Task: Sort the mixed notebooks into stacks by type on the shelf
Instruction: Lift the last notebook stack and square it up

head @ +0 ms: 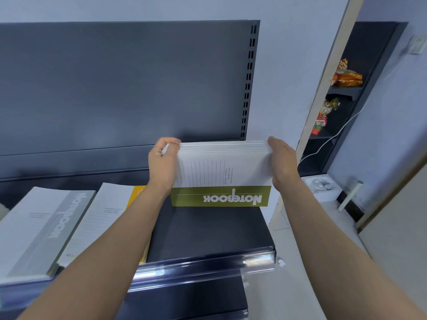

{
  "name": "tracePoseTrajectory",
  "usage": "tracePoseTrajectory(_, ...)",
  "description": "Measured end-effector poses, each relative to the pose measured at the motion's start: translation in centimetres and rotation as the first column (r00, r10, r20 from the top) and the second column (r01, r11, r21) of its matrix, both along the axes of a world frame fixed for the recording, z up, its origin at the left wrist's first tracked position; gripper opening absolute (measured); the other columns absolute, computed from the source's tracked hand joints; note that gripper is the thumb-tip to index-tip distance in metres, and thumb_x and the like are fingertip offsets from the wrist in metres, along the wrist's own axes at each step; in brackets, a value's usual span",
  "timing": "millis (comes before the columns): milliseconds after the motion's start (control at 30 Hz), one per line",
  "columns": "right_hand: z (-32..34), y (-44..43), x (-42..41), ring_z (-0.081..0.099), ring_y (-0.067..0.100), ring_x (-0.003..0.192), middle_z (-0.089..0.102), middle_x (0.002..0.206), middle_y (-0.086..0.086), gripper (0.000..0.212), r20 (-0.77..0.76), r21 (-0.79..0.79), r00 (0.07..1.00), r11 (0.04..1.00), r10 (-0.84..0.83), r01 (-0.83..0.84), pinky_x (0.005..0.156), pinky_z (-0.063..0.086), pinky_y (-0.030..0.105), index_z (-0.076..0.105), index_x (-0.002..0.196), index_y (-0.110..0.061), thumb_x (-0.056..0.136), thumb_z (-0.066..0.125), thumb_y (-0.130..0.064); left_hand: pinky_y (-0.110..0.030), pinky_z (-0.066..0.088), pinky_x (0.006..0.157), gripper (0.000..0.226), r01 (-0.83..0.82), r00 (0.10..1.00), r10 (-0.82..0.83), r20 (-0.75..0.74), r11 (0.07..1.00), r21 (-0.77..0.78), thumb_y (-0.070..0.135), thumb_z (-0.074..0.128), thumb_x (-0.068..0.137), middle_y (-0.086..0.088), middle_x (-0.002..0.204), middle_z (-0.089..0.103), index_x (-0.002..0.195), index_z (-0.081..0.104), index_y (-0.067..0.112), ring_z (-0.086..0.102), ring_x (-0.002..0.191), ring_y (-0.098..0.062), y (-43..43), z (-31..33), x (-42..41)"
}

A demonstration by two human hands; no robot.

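Two piles near-left on the shelf (208, 232): grey pile (41, 227), yellow pile (137, 195). Farther in, my left hand (164, 165) and right hand (282, 162) clamp the green notebook bundle (221, 172) upright at the bare right end; best tap edges square, then lay flat.

Person in view by two limbs only, both entering from lower frame edge.
- Left hand (161, 163): bare; back of hand and thumb side show; faint crease at thumb base.
- Right hand (283, 163): bare; back of hand and thumb show; finger detail blurred.
- Left forearm (111, 245): bare skin along full visible length, wrist to frame edge; smooth surface.
- Right forearm (335, 239): same, bare throughout; looks broader toward lower right corner.
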State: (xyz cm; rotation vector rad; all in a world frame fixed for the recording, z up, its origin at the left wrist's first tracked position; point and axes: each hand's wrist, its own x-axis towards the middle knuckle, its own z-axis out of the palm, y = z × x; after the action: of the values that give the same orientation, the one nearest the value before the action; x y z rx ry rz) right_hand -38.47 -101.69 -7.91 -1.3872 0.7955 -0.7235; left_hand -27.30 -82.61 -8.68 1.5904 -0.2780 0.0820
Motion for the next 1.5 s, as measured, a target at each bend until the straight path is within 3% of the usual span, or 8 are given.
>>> tracePoseTrajectory(300, -0.2, 0.0, -0.1, 0.050, 0.013, 0.085, 0.053, 0.085, -0.004, 0.035, 0.023, 0.000, 1.000, 1.000, 0.006, -0.006, 0.087, 0.040, 0.033, 0.056, 0.111, -0.003, 0.096, 0.043, -0.032, -0.029, 0.039, 0.080, 0.025, -0.117, 0.973, 0.053, 0.224, 0.952, 0.283, 0.023, 0.041, 0.095, -0.004, 0.097, 0.055, 0.087, 0.062, 0.013, 0.052, 0.089, -0.017, 0.7, -0.4, 0.5)
tracePoseTrajectory(400, -0.3, 0.0, 0.0, 0.047, 0.013, 0.083, 0.051, 0.088, 0.000, 0.038, 0.044, 0.012, 0.999, 1.000, -0.013, 0.012, 0.090, 0.042, 0.034, 0.052, 0.117, 0.001, 0.096, 0.044, -0.029, -0.037, 0.038, 0.085, 0.049, -0.352, 0.801, -0.125, 0.585, 0.693, 0.629, 0.039, 0.026, 0.093, -0.009, 0.083, 0.057, 0.082, 0.062, 0.007, 0.055, 0.082, -0.029, 0.8, 1.1, 0.6)
tracePoseTrajectory(533, -0.1, 0.2, -0.1, 0.045, 0.015, 0.084, 0.053, 0.104, 0.025, 0.041, 0.043, -0.009, 0.999, 1.000, -0.013, 0.014, 0.079, 0.038, 0.032, 0.050, 0.118, 0.006, 0.095, 0.044, -0.027, -0.042, 0.036, 0.098, 0.069, -0.174, 0.751, -0.591, 0.296, 0.255, 0.951, 0.066, 0.045, 0.084, -0.007, 0.122, 0.053, 0.127, 0.045, 0.012, 0.048, 0.115, -0.028, -2.4, 3.7, -1.6)
tracePoseTrajectory(633, -0.2, 0.1, -0.4, 0.048, 0.014, 0.084, 0.057, 0.103, 0.018, 0.039, 0.039, -0.016, 0.999, 1.000, -0.004, 0.005, 0.085, 0.042, 0.033, 0.053, 0.115, 0.003, 0.096, 0.043, -0.029, -0.040, 0.038, 0.093, 0.075, -0.222, 0.681, -0.687, 0.254, 0.138, 0.965, 0.053, 0.071, 0.072, -0.006, 0.124, 0.052, 0.127, 0.039, 0.012, 0.050, 0.113, -0.026, -5.4, 4.2, -2.7)
tracePoseTrajectory(833, -1.7, -0.5, -1.7, 0.056, 0.015, 0.104, 0.060, 0.108, -0.005, 0.056, -0.080, -0.073, 0.976, 0.975, 0.203, -0.209, 0.095, 0.042, 0.038, 0.053, 0.103, -0.028, 0.081, 0.032, -0.074, -0.033, 0.042, 0.063, 0.057, -0.078, 0.716, -0.666, 0.210, 0.223, 0.972, 0.039, 0.079, 0.070, 0.002, 0.083, 0.054, 0.100, 0.036, 0.018, 0.054, 0.078, -0.022, -5.8, 4.5, -2.3)
tracePoseTrajectory(1100, -4.0, -2.2, -3.4, 0.064, 0.020, 0.098, 0.067, 0.104, 0.003, 0.042, -0.080, 0.010, 0.909, 0.912, 0.410, -0.411, 0.098, 0.045, 0.034, 0.055, 0.114, -0.012, 0.078, 0.072, -0.028, -0.035, 0.043, 0.062, 0.054, 0.149, 0.819, -0.550, 0.166, 0.483, 0.863, 0.036, 0.085, 0.059, 0.002, 0.083, 0.059, 0.093, 0.047, 0.017, 0.055, 0.079, -0.023, -3.5, 5.7, -0.2)
tracePoseTrajectory(1300, -1.9, -1.1, -1.5, 0.064, 0.020, 0.096, 0.069, 0.099, 0.001, 0.032, 0.342, 0.175, 0.880, 0.897, 0.331, -0.406, 0.098, 0.047, 0.041, 0.059, 0.106, -0.014, 0.076, 0.070, -0.015, -0.027, 0.047, 0.065, 0.053, 0.392, 0.904, -0.428, -0.002, 0.826, 0.406, 0.020, 0.085, 0.063, 0.004, 0.097, 0.063, 0.104, 0.053, 0.012, 0.060, 0.086, -0.014, -0.5, 5.5, 0.1)
tracePoseTrajectory(1500, 1.6, 1.4, 0.8, 0.070, 0.019, 0.086, 0.071, 0.099, 0.004, 0.038, 0.259, 0.037, 0.848, 0.873, 0.461, -0.486, 0.072, 0.057, 0.033, 0.058, 0.114, -0.009, 0.078, 0.068, -0.002, -0.043, 0.053, 0.087, 0.064, 0.406, 0.886, -0.414, -0.208, 0.910, -0.085, 0.013, 0.084, 0.059, 0.001, 0.107, 0.070, 0.117, 0.057, 0.017, 0.066, 0.101, -0.023, 0.7, 0.0, 0.0)
